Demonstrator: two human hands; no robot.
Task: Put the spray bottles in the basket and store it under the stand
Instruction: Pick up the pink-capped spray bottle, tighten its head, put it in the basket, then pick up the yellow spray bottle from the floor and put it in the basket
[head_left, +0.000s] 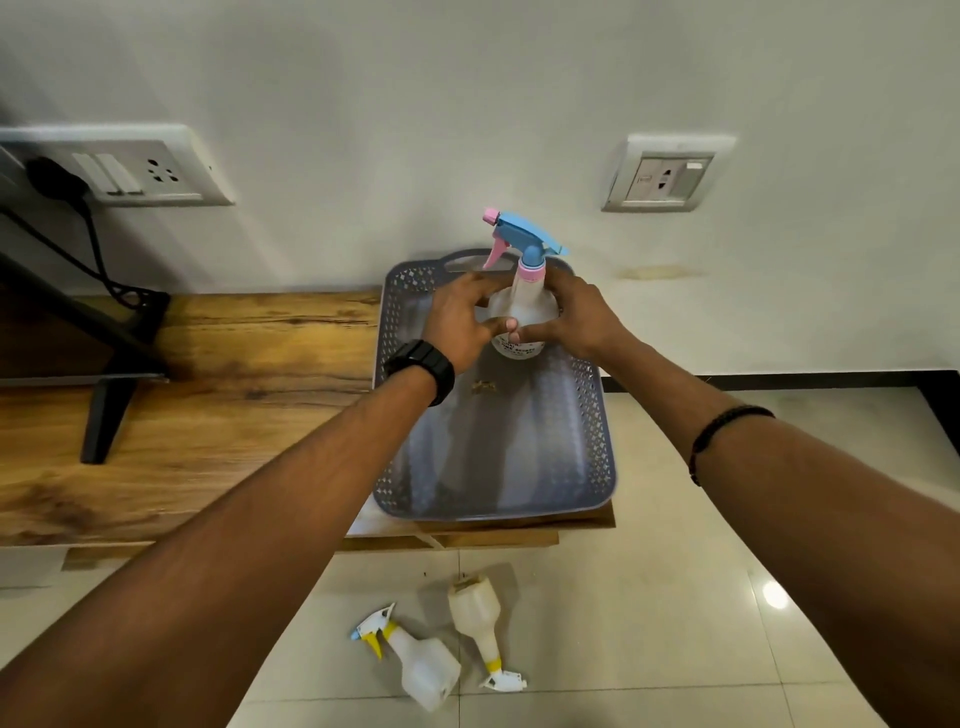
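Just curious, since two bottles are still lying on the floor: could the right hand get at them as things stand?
Probably not right away: the right hand is wrapped, with the left hand, around the blue-topped spray bottle. Once freed, the floor bottles lie unobstructed.

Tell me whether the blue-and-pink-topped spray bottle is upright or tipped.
Upright. The white spray bottle with the blue-and-pink trigger head stands nozzle-up over the grey perforated plastic basket, held between the left hand and right hand.

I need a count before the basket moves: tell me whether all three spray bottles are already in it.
No: only the blue-and-pink spray bottle is at the basket, while two yellow-collared bottles lie on the floor tiles.
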